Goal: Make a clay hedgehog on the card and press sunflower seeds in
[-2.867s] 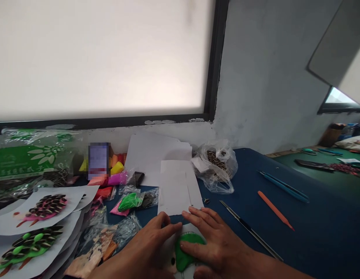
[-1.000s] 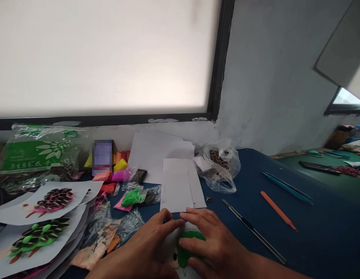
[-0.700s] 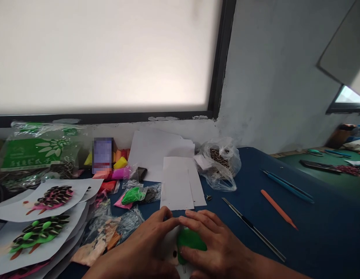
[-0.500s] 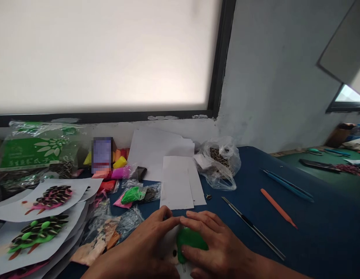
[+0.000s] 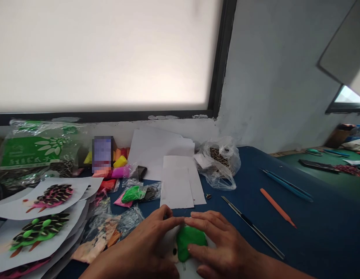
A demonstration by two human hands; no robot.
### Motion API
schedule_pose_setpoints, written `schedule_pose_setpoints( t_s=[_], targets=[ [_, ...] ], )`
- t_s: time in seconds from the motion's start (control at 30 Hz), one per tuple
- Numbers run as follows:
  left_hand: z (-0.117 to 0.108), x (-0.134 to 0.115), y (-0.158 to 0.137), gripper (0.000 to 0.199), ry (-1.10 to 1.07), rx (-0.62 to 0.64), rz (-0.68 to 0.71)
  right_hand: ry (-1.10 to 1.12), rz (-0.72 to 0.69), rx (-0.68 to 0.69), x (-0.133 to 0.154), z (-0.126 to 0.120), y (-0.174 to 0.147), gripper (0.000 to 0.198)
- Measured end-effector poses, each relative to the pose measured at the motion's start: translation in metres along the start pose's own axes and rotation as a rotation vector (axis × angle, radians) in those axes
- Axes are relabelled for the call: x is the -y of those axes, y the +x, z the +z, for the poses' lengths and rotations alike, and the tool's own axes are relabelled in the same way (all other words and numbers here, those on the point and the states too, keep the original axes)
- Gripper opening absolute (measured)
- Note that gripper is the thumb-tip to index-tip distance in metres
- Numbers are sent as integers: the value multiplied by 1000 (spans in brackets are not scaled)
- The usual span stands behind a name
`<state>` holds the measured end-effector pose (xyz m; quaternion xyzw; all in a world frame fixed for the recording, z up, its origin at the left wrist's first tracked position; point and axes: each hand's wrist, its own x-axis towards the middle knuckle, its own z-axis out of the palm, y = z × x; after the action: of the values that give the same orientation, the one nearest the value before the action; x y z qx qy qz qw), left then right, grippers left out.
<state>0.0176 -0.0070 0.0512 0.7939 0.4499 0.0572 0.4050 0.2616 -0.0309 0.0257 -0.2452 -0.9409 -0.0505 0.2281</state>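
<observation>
A flat green clay shape (image 5: pixel 192 241) lies on a white sheet of paper (image 5: pixel 189 272) at the bottom centre. Pale clay with a black dot, like an eye, adjoins its left side. My left hand (image 5: pixel 150 244) rests around the left side of the paper, its thumb and forefinger apart. My right hand (image 5: pixel 223 242) lies over the right side with spread fingers, one fingertip touching the green clay. Near the top of the shape, the forefingers of both hands meet or nearly meet. Pencil lines show just below the clay.
At left are stacked hedgehog pictures (image 5: pixel 40 232) with seeds and clay. Behind lie colourful clay packets (image 5: pixel 133 193), blank paper sheets (image 5: pixel 176 186) and a plastic bag of seeds (image 5: pixel 220 162). A metal craft knife (image 5: pixel 252 226), an orange tool (image 5: pixel 278 207) and blue tweezers (image 5: pixel 287 185) lie right.
My right hand has shifted slightly right and its fingers have drawn back, showing more of the green clay. My left hand stays nearly in place.
</observation>
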Motion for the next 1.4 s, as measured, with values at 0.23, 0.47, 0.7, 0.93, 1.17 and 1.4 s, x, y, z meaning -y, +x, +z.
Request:
schedule_pose_setpoints(
  t_s=[0.23,0.47,0.7,0.93,1.17,1.4],
  targets=[
    [5,8,1,87,17,-31,35,-31,-9,194,-1,-9,1,38],
    [4,5,1,82,37,-16,-12,39,94,313,2,-18,2,39],
    [3,0,-1,83,64,-2,-87,75,156,220,-3,-18,-7,33],
    [3,3,-2,86,58,4,-109,34,117,266,-3,-21,-7,34],
    [3,3,-1,83,32,11,-37,54,32,269,-3,-23,-6,40],
    [4,4,2,81,28,-21,-15,80,29,340,-5,-21,-3,41]
  ],
)
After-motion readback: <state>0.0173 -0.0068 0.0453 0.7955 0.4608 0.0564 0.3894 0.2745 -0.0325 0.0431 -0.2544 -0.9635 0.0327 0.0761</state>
